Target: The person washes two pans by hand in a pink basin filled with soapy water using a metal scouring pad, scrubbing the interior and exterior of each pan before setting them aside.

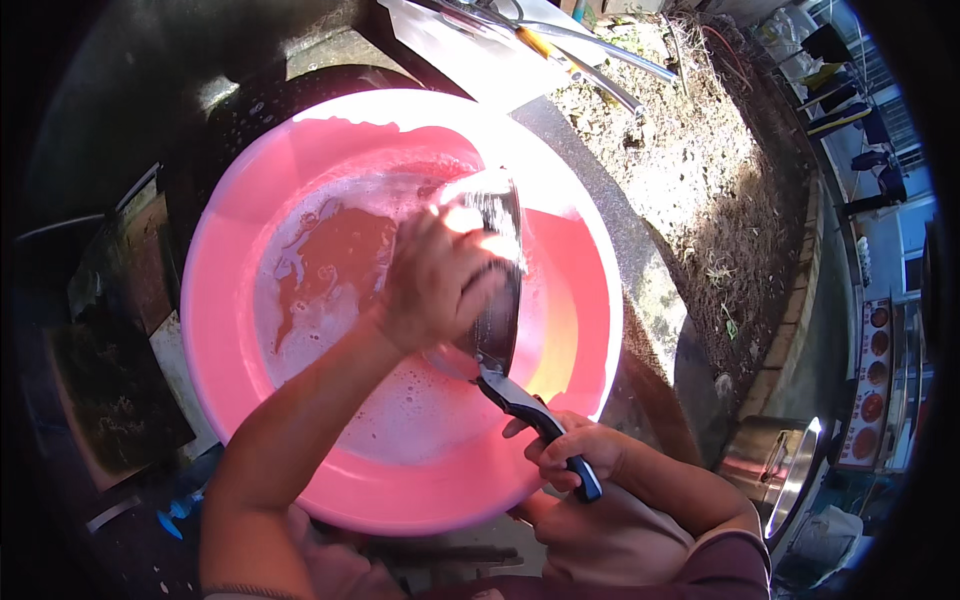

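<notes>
A frying pan (507, 315) with a dark, wet, sudsy surface is held tilted on its edge over a large pink plastic basin (217, 300). My right hand (574, 450) grips the pan's black and silver handle (551, 429) at the basin's near right rim. Against the pan's body rests my left hand (439, 281), its fingers bent and blurred. Whether that hand holds a scrubber cannot be seen. Cloudy, foamy water (390, 420) covers the basin's floor below both hands. Strong sunlight washes out the far part of the rim and the pan's upper edge.
Beyond the basin, metal utensils, one with a yellow handle (536, 43), lie on a white board (480, 56). Bare soil (720, 270) borders the right side. A steel pot (761, 465) stands at lower right. Dark boards (112, 405) and a blue plastic object (176, 514) are at left.
</notes>
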Demonstrator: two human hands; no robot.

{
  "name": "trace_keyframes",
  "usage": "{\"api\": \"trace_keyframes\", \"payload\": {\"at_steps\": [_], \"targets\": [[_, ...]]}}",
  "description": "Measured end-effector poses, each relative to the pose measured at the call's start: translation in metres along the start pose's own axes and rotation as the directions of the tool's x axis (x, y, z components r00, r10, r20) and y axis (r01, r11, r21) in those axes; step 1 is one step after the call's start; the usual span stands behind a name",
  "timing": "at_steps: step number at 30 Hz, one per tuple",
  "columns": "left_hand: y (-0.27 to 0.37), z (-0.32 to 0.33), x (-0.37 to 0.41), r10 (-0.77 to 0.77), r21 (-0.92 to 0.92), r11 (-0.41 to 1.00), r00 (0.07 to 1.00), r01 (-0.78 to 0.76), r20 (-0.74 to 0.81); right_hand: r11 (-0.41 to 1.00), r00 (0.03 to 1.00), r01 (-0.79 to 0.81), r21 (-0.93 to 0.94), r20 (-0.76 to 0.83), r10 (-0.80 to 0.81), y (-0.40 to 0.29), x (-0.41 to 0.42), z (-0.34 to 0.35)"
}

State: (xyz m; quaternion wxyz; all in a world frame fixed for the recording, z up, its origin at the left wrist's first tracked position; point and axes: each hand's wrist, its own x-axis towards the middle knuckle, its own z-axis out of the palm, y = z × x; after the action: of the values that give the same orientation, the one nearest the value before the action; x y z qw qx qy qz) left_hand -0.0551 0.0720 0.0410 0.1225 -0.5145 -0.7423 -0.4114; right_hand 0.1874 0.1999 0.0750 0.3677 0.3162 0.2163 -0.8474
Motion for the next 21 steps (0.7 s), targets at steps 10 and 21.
{"api": "trace_keyframes", "payload": {"at_steps": [10,21], "targets": [[0.035,-0.013,-0.027,0.243,-0.114,0.968,0.95,-0.224,0.195,0.851,0.963,0.055,-0.522,-0.198,-0.183,-0.021,0.0,0.015],[0.042,-0.014,-0.057,0.097,-0.185,0.98,0.986,-0.071,0.134,0.878,0.969,0.127,-0.461,-0.133,-0.21,-0.015,-0.007,0.014]]}}
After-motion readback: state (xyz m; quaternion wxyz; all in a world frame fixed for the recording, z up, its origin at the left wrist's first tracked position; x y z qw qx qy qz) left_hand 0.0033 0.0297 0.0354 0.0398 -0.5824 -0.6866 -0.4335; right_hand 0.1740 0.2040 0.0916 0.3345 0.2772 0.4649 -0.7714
